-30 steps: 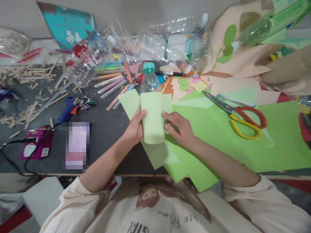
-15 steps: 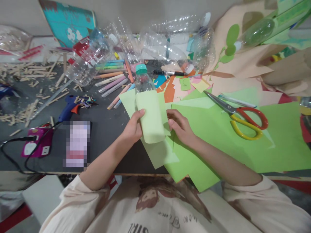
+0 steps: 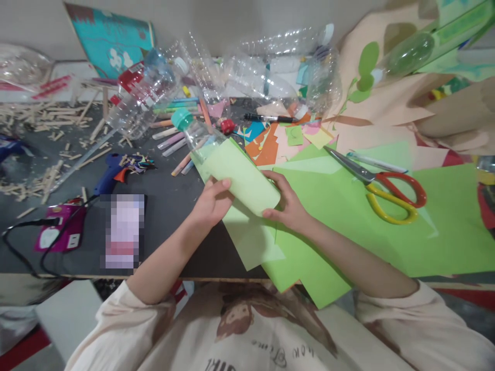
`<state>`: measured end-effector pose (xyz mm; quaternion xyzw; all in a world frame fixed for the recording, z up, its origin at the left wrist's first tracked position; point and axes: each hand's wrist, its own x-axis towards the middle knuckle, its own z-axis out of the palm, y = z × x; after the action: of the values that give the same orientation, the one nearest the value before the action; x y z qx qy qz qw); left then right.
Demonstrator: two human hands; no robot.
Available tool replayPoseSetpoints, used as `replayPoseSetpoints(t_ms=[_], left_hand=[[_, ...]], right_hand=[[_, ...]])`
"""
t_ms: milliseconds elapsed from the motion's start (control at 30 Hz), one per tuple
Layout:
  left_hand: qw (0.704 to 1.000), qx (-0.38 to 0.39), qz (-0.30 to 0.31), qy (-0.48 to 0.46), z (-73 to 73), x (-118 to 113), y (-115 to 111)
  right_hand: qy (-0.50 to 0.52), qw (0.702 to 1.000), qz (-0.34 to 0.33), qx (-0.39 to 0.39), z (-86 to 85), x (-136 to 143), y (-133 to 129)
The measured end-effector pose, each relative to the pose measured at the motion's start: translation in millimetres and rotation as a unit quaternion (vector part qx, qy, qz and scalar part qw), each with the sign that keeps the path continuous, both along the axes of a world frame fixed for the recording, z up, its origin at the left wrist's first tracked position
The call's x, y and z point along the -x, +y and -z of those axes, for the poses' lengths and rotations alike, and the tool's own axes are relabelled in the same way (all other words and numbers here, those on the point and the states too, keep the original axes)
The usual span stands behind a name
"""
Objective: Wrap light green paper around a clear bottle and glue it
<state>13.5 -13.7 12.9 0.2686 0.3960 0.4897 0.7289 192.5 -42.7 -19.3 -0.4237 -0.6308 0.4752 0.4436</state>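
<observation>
The plastic bottle, wrapped in pale green paper, now leans well over, its teal cap up and to the left and its base low and to the right. Half a second ago, at 0.5 s, it stood nearly upright and the right hand was off to its side; now that hand cups the base end, thumb below and fingers beyond the far edge. The left hand keeps its hold at the near side, thumb pressed on the paper. So 2 hands now share the bottle, which seems to make it easier to turn and check the wrap. Whether the bottle touches the pale green sheet below it, I cannot tell.

Counts: 1 bottle in hand with 1 cap; 1 pair of scissors with 1 red and 1 yellow handle, lying on the bright green paper; 1 white pen just beside its blades; 1 black pen beyond the bottle; 1 blue glue gun and 1 phone on the left. The markers are partly covered and the wooden sticks too jumbled to count.
</observation>
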Motion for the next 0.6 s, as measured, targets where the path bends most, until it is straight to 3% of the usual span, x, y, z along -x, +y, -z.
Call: replayPoseSetpoints(t_ms=[200, 400, 600], left_hand=[[1.0, -0.023, 0.004, -0.001, 2.4, -2.4, -4.2], [0.998, -0.024, 0.01, 0.057, 11.6, 2.5, -7.9], [0.997, -0.024, 0.001, 0.079, 20.7, 1.9, -6.0]], right_hand=[[0.011, 0.999, 0.046, 0.027, -1.6, -8.1, 12.2], [0.108, 0.986, 0.086, 0.095, 4.6, -17.5, 24.9], [0.144, 0.977, 0.06, 0.148, 1.8, -33.4, 36.6]])
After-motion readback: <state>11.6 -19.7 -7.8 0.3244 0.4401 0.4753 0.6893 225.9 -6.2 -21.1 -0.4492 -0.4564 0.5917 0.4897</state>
